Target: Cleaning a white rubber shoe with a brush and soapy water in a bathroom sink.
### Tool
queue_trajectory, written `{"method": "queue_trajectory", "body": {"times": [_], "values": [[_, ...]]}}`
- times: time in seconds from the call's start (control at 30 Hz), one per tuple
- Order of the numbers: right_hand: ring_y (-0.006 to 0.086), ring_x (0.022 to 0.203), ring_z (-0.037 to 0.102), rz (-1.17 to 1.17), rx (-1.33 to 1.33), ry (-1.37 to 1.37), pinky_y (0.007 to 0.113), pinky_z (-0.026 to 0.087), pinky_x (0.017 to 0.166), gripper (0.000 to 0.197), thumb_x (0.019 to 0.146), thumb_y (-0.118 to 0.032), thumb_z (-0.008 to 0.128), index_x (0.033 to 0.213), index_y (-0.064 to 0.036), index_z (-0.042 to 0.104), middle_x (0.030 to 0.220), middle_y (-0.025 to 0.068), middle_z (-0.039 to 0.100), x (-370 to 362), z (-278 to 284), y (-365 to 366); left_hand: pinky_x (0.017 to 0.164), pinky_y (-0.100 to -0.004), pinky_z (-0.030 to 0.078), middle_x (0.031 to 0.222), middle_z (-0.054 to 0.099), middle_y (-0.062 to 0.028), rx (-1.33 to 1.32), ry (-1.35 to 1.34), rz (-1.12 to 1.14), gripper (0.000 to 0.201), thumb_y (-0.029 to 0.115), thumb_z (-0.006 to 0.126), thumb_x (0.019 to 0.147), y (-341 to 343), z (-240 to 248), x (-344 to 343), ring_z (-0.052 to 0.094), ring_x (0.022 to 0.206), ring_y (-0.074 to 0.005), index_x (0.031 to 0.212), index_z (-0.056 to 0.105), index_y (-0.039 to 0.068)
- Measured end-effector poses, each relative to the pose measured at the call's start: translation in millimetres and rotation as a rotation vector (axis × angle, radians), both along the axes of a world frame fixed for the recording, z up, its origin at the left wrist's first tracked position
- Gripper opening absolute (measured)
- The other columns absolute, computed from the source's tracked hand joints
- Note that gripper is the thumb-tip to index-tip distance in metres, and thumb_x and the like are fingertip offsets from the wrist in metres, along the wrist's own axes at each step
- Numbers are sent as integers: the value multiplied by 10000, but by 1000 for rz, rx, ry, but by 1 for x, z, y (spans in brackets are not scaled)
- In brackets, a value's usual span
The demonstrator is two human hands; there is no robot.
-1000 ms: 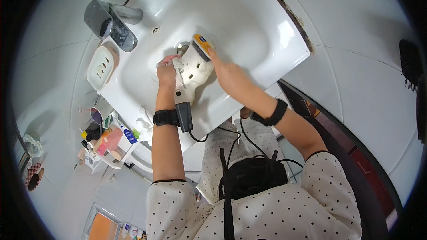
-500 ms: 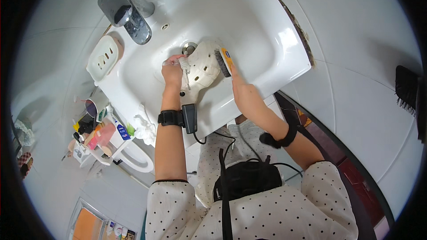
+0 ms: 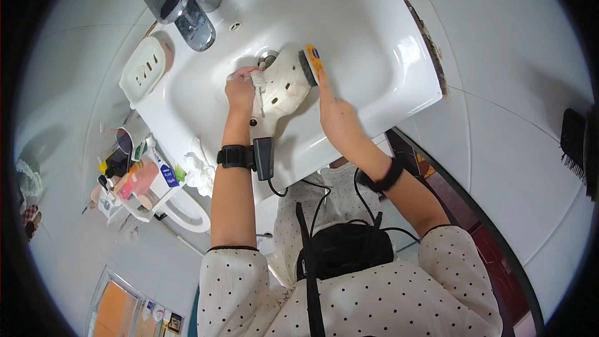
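So the drain is my landmark here. What looks like a white shoe lies in the sink just beside it, running from its right side back toward the person. The left hand is left of the drain, grip curled in and pinching the shoe's edge by a bundled white cord; can't swear to it, since the fingertips are partly hidden. My guess is that hold keeps the shoe from sliding. The right hand, to the drain's right, has its grip closed around a yellow-and-white brush, pointer finger stretched along the back, probably for control. Its dark bristles face the shoe and seem to touch its edge. Soap dish sits well left of the drain, likely for easy reach.
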State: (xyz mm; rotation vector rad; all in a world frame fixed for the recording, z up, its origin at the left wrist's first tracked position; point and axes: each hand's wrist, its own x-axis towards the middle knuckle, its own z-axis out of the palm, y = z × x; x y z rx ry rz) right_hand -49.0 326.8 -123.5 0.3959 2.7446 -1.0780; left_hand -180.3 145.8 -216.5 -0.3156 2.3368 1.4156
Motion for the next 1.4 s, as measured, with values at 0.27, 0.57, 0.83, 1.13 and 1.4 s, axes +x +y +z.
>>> {"method": "queue_trajectory", "body": {"times": [0.27, 0.57, 0.83, 1.13, 1.4], "values": [[317, 506, 532, 347, 213, 27, 384, 462, 475, 625, 781, -8, 461, 1368, -75, 258, 637, 184, 513, 33, 17, -22, 597, -257, 456, 733, 662, -76, -42, -34, -9, 257, 73, 438, 860, -6, 5, -2, 592, 623, -145, 841, 693, 100], [275, 543, 573, 26, -234, -134, 382, 420, 487, 451, 921, -186, 428, 1337, -73, 295, 629, 150, 570, -22, 53, 31, 596, -339, 423, 646, 561, -162, -200, 139, -172, 234, 95, 425, 863, 4, 75, 3, 514, 587, -272, 1005, 610, 114], [101, 500, 477, -113, -667, -260, 274, 424, 506, 326, 934, -203, 407, 1201, -18, 436, 623, 51, 535, -50, 94, 57, 643, -256, 453, 713, 595, -97, 172, 17, -273, 262, 37, 405, 824, 2, 192, -11, 559, 674, -133, 1029, 552, -36], [126, 799, 535, 79, -987, -102, 246, 438, 730, 217, 879, -81, 472, 1073, 15, 451, 878, 81, 559, -109, 76, 25, 672, -238, 437, 786, 565, -82, 672, -32, -2, 268, -5, 379, 805, -8, 238, -41, 543, 717, -139, 1018, 524, -80], [232, 986, 539, 55, -1213, -186, 332, 427, 888, 379, 846, -53, 531, 1182, 52, 393, 1084, 151, 531, -151, 133, -5, 633, -223, 424, 757, 551, -61, 693, -70, 141, 215, -29, 387, 799, -54, 233, 4, 536, 689, -134, 948, 541, -46]]}}
